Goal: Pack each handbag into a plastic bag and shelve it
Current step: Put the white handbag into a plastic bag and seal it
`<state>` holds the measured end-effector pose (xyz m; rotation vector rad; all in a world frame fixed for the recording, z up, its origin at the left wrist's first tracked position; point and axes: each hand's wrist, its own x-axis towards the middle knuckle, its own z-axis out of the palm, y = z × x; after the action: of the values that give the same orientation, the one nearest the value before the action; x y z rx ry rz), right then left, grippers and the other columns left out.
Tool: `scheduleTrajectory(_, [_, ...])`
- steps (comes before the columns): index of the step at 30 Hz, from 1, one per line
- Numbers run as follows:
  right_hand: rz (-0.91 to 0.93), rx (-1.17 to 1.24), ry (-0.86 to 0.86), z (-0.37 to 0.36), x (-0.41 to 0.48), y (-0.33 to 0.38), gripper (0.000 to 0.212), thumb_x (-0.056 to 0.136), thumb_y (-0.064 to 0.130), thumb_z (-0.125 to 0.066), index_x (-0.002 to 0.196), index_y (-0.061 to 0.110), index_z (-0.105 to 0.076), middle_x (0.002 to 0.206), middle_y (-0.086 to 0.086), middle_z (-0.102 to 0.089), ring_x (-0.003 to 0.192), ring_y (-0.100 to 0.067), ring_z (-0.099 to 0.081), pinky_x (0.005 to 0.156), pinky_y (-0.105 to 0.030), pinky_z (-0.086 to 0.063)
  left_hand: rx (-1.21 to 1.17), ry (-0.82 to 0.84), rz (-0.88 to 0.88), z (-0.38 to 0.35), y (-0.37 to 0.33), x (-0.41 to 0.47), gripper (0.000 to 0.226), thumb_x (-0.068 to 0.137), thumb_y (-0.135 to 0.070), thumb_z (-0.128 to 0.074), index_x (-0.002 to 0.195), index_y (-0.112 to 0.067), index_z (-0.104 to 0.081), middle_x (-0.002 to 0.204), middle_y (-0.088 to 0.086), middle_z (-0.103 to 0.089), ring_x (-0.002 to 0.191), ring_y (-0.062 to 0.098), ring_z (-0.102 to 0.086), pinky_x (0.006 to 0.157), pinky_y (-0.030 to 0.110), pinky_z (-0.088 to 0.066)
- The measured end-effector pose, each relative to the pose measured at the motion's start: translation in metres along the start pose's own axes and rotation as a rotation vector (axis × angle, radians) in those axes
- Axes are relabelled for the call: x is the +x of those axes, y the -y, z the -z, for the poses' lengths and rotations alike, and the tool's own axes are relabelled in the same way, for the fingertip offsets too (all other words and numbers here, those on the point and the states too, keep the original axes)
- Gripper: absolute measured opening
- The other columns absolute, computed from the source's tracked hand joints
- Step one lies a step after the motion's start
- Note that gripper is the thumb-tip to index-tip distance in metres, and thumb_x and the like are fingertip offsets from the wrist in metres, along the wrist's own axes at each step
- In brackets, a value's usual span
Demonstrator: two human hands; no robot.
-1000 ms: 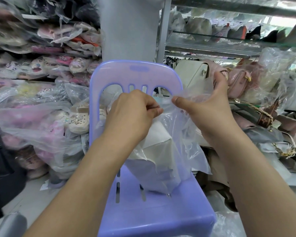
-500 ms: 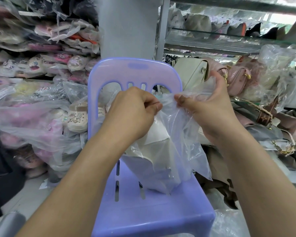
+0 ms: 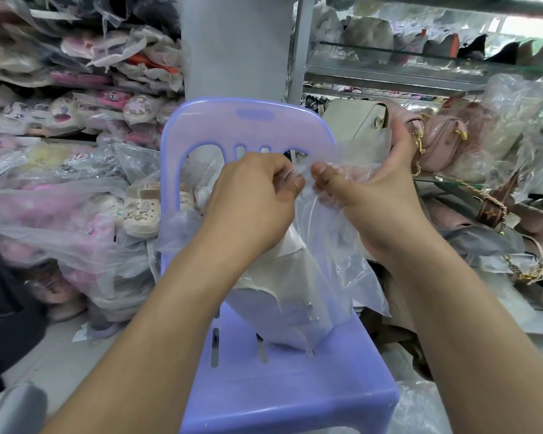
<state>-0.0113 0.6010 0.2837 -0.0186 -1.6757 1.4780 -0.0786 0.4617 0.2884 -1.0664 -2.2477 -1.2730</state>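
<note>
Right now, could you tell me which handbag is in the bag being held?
The white handbag, inside the clear plastic bag pinched by the left hand and right hand; the beige handbag and pink handbag lie behind.

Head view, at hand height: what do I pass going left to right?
Bagged pink shoes, cream clog, left hand, right hand, pink handbag with gold chain. Both hands grip the plastic bag at its mouth.
</note>
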Motion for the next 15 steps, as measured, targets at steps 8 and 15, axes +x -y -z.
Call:
scheduleTrajectory(8, [0.015,-0.008,-0.009,0.001,0.003,-0.007,0.108,0.088,0.002,-0.078,0.161,0.026,-0.002,0.067,-0.002,-0.072,0.067,-0.018,-0.067,0.073,-0.035,-0.055,0.044,-0.028,-0.019,0.002,0.005,0.0,0.03,0.094,-0.037,-0.064,0.066,-0.026,-0.058,0.056,-0.015,-0.057,0.065,0.014,-0.056,0.063,0.03,-0.044])
scheduleTrajectory(15, [0.021,-0.006,-0.117,0.015,0.005,-0.006,0.101,0.09,-0.003,-0.073,0.161,0.024,-0.006,0.064,0.004,-0.072,0.063,-0.012,-0.065,0.078,-0.031,-0.058,0.411,0.096,0.063,0.035,0.001,-0.004,0.02,0.094,-0.048,-0.061,0.089,-0.03,-0.068,0.092,-0.007,-0.069,0.094,0.024,-0.061,0.073,0.035,-0.048])
